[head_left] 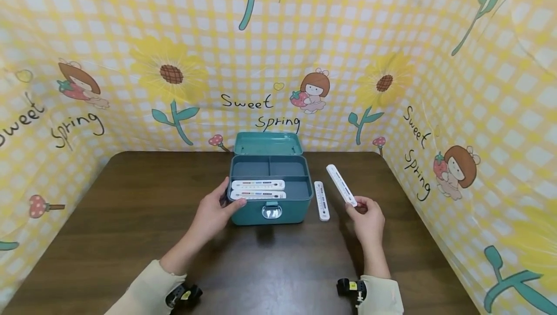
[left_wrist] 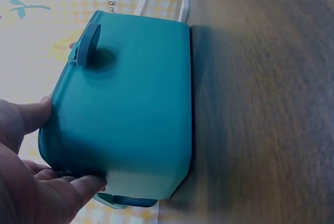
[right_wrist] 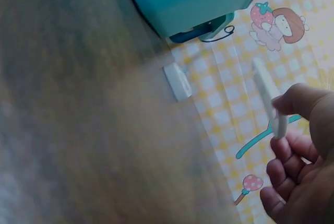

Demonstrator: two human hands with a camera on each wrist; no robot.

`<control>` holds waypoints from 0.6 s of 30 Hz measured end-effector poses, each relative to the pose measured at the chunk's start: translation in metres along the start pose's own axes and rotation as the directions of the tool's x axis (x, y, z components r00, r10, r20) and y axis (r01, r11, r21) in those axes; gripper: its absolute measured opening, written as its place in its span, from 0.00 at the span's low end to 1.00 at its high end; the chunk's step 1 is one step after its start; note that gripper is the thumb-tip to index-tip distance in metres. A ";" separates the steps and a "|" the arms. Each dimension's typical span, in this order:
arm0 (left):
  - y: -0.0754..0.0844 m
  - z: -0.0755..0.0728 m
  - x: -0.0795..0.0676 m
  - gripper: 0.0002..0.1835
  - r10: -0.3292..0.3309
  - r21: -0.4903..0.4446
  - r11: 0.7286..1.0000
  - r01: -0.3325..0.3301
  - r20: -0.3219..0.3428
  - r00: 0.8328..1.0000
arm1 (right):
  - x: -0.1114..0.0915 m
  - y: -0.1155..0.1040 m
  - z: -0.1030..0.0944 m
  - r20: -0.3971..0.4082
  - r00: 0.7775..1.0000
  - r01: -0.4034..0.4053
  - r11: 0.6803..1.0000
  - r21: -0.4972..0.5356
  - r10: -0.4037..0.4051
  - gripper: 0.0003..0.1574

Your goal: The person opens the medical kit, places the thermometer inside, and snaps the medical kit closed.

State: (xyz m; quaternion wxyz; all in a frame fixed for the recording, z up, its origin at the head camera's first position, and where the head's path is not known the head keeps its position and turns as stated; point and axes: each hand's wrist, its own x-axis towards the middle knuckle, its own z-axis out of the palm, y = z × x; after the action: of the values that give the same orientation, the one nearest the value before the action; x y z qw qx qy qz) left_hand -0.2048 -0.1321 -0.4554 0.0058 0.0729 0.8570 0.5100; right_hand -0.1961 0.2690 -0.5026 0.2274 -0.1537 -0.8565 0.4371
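Note:
A teal storage box (head_left: 289, 216) stands on the table with its lid up. My left hand (head_left: 215, 211) grips its left side, thumb at the front rim and fingers along the side wall, as the left wrist view (left_wrist: 47, 182) also shows. Two slim white strips with printed marks, an upper strip (head_left: 258, 185) and a lower strip (head_left: 258, 194), lie in the front compartment. Right of the box, my right hand (head_left: 369, 221) pinches the near end of another white strip (head_left: 341, 184), tilted above the table. A further white strip (head_left: 322, 201) lies flat between that hand and the box.
The grey-blue tray has two back compartments (head_left: 251, 166) split by a divider. The raised lid (head_left: 268, 144) stands close to the patterned cloth (head_left: 278, 54) behind the dark wooden table (head_left: 143, 208). A clear latch (head_left: 271, 212) hangs on the box's front.

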 end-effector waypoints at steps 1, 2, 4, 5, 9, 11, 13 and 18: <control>0.000 0.000 0.000 0.50 0.002 -0.003 1.000 -0.002 0.000 1.000 | 0.001 -0.001 -0.001 -0.002 1.000 0.011 1.000 0.021 -0.011 0.19; -0.001 0.000 0.001 0.50 0.002 -0.009 1.000 -0.002 0.000 1.000 | 0.002 -0.003 -0.001 -0.001 1.000 0.023 0.999 0.043 -0.023 0.19; -0.001 0.000 0.001 0.50 0.003 -0.013 1.000 -0.003 0.001 1.000 | 0.004 -0.007 -0.002 0.008 0.999 0.049 0.994 0.094 -0.050 0.20; 0.000 -0.001 0.002 0.50 0.004 -0.015 1.000 -0.004 0.000 1.000 | 0.006 -0.010 -0.003 0.018 0.998 0.056 0.991 0.120 -0.059 0.20; 0.000 -0.002 0.004 0.50 0.003 -0.023 1.000 -0.003 0.003 1.000 | 0.011 -0.026 -0.009 0.059 0.993 0.087 0.972 0.217 -0.102 0.20; 0.000 -0.002 0.004 0.50 -0.002 -0.029 1.000 0.002 0.005 1.000 | 0.012 -0.034 -0.013 0.091 0.987 0.107 0.963 0.248 -0.133 0.19; 0.000 -0.002 0.004 0.50 -0.008 -0.033 0.999 0.008 0.012 1.000 | 0.016 -0.041 -0.016 0.124 0.976 0.140 0.954 0.267 -0.178 0.19; 0.000 -0.003 0.001 0.50 -0.023 -0.046 0.999 0.024 0.019 1.000 | 0.026 -0.051 -0.022 0.221 0.931 0.235 0.942 0.240 -0.289 0.18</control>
State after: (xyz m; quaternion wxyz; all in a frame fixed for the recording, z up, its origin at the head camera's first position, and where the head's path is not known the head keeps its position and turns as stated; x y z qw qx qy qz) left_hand -0.2056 -0.1344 -0.4545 0.0214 0.0675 0.8458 0.5288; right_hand -0.2094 0.2668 -0.4429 0.1877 0.0445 -0.8403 0.5066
